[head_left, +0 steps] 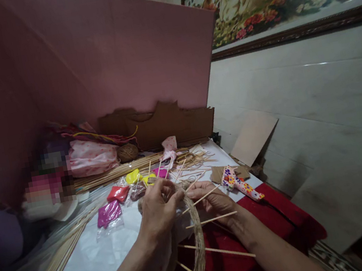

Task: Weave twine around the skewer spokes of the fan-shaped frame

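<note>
A round woven disc of straw-coloured cord [197,254] stands on edge between my hands, with thin wooden spokes sticking out to the right. My left hand [159,209] is closed over the disc's top rim, fingers curled around the weave. My right hand [213,200] sits behind the disc on the right, its fingers pinched on a wooden spoke [201,198] near the rim.
Small bags of coloured material [117,194] lie on white paper [94,258]. Bundles of thin sticks [117,171], a ball of twine [127,152], a spotted painted figure [240,184] and cardboard pieces [168,126] lie beyond. A red cloth [279,216] covers the near right.
</note>
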`<state>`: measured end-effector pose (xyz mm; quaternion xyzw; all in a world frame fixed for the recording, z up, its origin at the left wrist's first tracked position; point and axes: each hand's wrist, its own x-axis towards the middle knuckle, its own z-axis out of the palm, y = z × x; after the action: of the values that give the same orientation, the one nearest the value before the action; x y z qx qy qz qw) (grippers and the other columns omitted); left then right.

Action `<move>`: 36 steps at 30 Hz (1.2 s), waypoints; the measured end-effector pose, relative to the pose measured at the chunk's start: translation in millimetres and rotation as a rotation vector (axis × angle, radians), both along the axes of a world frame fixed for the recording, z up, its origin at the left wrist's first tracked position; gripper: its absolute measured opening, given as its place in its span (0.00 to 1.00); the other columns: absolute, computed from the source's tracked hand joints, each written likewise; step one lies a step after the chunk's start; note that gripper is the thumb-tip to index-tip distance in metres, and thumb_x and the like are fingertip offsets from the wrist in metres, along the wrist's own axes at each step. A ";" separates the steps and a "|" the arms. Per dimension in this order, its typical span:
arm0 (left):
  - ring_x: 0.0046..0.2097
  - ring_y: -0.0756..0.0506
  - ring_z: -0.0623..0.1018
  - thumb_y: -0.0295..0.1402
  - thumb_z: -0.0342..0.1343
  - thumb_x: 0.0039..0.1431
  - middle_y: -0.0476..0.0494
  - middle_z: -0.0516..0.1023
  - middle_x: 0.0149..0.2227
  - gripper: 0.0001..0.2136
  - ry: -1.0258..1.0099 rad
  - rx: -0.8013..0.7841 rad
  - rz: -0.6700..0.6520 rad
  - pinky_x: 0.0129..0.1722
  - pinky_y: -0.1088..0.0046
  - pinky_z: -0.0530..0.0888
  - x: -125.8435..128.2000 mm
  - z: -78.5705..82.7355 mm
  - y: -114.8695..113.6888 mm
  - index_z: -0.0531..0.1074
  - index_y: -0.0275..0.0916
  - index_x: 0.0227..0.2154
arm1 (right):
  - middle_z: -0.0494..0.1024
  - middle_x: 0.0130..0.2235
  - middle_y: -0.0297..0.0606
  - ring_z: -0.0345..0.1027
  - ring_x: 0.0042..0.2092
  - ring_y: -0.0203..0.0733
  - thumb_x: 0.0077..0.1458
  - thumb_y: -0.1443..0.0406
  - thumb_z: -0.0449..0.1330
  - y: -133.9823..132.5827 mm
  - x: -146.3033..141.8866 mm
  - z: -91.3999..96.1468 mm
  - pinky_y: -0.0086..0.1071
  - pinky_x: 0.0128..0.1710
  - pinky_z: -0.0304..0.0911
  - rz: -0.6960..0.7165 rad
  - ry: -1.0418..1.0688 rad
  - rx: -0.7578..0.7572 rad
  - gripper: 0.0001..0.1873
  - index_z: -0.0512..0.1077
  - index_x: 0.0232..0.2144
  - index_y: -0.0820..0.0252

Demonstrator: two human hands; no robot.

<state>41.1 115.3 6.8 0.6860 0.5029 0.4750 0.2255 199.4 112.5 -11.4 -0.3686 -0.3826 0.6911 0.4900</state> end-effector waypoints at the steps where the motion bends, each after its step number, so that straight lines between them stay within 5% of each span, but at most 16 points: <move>1: 0.30 0.48 0.70 0.34 0.58 0.48 0.51 0.69 0.25 0.05 0.018 -0.012 -0.018 0.31 0.71 0.65 0.1 0.4 -0.3 0.70 0.40 0.29 | 0.73 0.19 0.32 0.61 0.20 0.31 0.35 0.65 0.68 -0.2 -0.1 0.2 0.26 0.23 0.55 -0.006 -0.002 -0.001 0.10 0.71 0.20 0.64; 24: 0.35 0.45 0.75 0.33 0.54 0.52 0.47 0.76 0.32 0.09 0.168 -0.097 -0.038 0.35 0.67 0.67 3.4 17.3 -13.5 0.66 0.41 0.37 | 0.73 0.21 0.32 0.64 0.22 0.31 0.38 0.66 0.67 -2.0 0.8 4.7 0.26 0.25 0.56 0.013 0.052 0.013 0.09 0.71 0.22 0.65; 29: 0.35 0.45 0.73 0.29 0.52 0.53 0.44 0.73 0.33 0.01 0.248 0.052 0.033 0.34 0.68 0.66 6.6 18.5 -21.4 0.67 0.39 0.28 | 0.72 0.20 0.30 0.62 0.22 0.30 0.37 0.65 0.68 -1.5 -0.4 5.2 0.26 0.25 0.54 0.005 0.066 0.029 0.10 0.71 0.21 0.65; 36: 0.29 0.49 0.73 0.24 0.52 0.49 0.47 0.76 0.25 0.04 0.137 -0.103 -0.056 0.31 0.73 0.65 9.2 12.7 -17.7 0.70 0.37 0.24 | 0.70 0.20 0.30 0.58 0.21 0.28 0.39 0.65 0.67 -0.2 2.6 2.6 0.26 0.24 0.50 -0.003 0.017 0.055 0.09 0.71 0.21 0.65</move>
<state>50.3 97.6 19.5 0.7181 0.5216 0.3942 0.2386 202.0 112.4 -8.8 -0.3496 -0.3969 0.6826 0.5042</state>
